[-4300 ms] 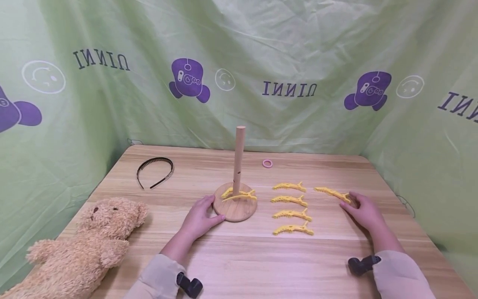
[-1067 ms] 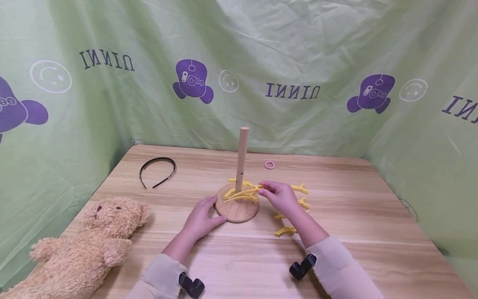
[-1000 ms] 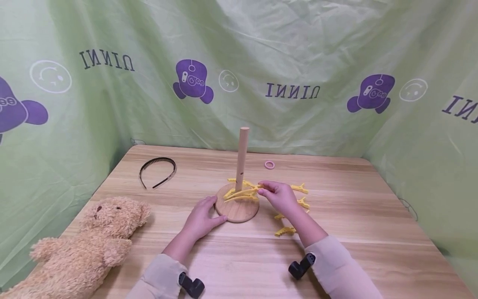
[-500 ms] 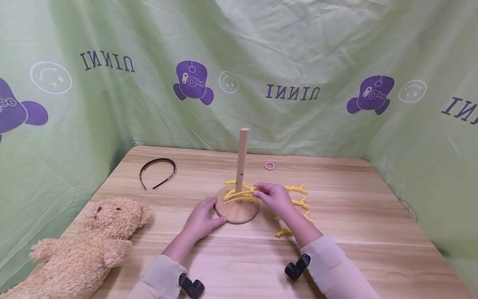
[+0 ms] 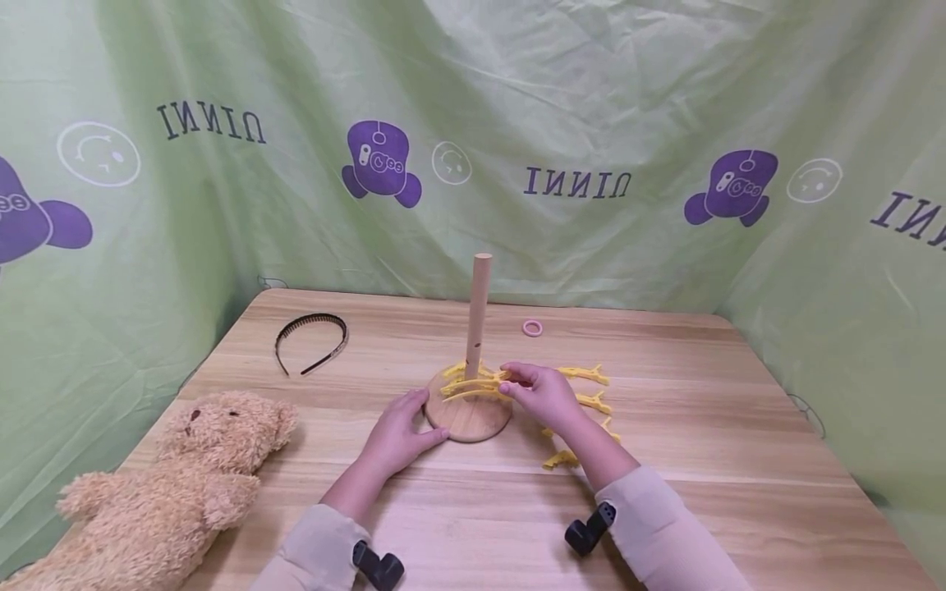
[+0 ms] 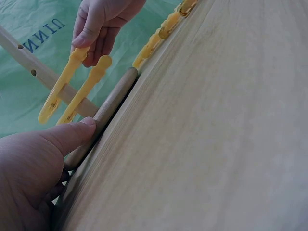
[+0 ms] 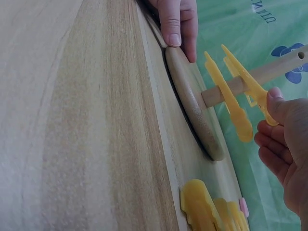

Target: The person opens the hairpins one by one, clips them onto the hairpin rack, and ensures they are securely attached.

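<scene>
The yellow plastic clip [image 7: 249,83] is at the lower part of the upright round wooden post [image 5: 478,316], with its two arms on either side of the post. The right hand [image 5: 545,398] has its grip pinching the rear end of this clip between thumb and fingers. A second yellow plastic clip [image 7: 225,94] sits on the same post directly below, nearer the base, roughly parallel to the first.

The post stands on a flat, round wooden base [image 5: 476,423]. The left hand [image 5: 397,435] has its grip around the near left edge of this base, thumb on the rim. Dark holes are visible in the post above the clips.

To the right of the base, a row of four yellow plastic clips [image 5: 594,403] lies on the wood-grain worktop [image 5: 458,509], partly covered by the right forearm. Behind them lies a small pink ring [image 5: 532,335]. Left of the post, toward the rear, lies a black toothed headband [image 5: 314,317]. A light-brown plush bear [image 5: 158,501] lies at the left front. A green fabric curtain [image 5: 576,98] with purple prints encloses the worktop at the rear and sides.
</scene>
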### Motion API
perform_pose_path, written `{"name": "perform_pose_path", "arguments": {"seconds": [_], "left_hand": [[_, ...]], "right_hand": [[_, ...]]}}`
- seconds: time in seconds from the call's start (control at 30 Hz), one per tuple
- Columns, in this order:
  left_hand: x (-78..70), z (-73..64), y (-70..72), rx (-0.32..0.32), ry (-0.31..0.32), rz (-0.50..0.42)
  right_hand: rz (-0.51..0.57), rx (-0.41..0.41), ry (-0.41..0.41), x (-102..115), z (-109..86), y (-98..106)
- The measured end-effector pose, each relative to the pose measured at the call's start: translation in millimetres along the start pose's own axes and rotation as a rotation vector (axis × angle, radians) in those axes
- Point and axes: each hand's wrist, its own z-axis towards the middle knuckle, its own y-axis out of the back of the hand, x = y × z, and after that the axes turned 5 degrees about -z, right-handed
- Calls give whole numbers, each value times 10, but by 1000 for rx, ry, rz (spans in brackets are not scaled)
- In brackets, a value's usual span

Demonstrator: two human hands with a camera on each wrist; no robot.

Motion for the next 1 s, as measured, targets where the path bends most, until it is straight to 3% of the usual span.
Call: {"name": "perform_pose_path", "arguments": {"seconds": [0.63,1.0], "left_hand": [[7,-3,-11,6,9,-17],[15,17,-7,6,10,-16]], "right_hand": [[-2,85,-26,-14,-50,86],[14,100,27,-98,-231,227]]}}
